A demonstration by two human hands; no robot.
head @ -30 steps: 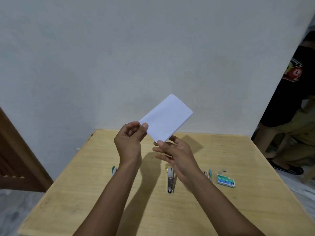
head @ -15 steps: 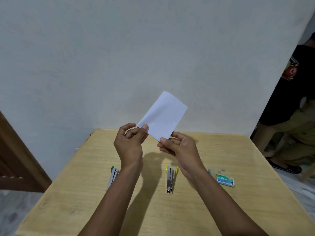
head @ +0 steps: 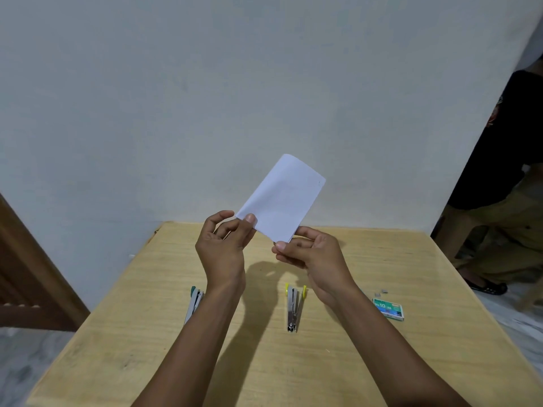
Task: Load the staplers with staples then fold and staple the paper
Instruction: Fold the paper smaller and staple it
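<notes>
A folded white paper (head: 283, 198) is held up in the air above the wooden table (head: 411, 348), tilted to the right. My left hand (head: 224, 248) pinches its lower left corner with the thumb. My right hand (head: 311, 254) pinches its bottom corner. Below on the table lie a green-tipped stapler (head: 194, 304), partly hidden by my left forearm, and a yellow-tipped stapler (head: 293, 308) lying opened out. A green staple box (head: 388, 309) sits to the right.
A few loose staple bits (head: 383, 293) lie just behind the box. A person in dark top and khaki trousers (head: 505, 201) sits at the right past the table's edge. A brown wooden frame (head: 32, 283) stands at the left. A plain wall is behind.
The paper has turned more upright and shifted slightly right. My right hand has risen and curled in to pinch the bottom corner; my left hand keeps its pinch.
</notes>
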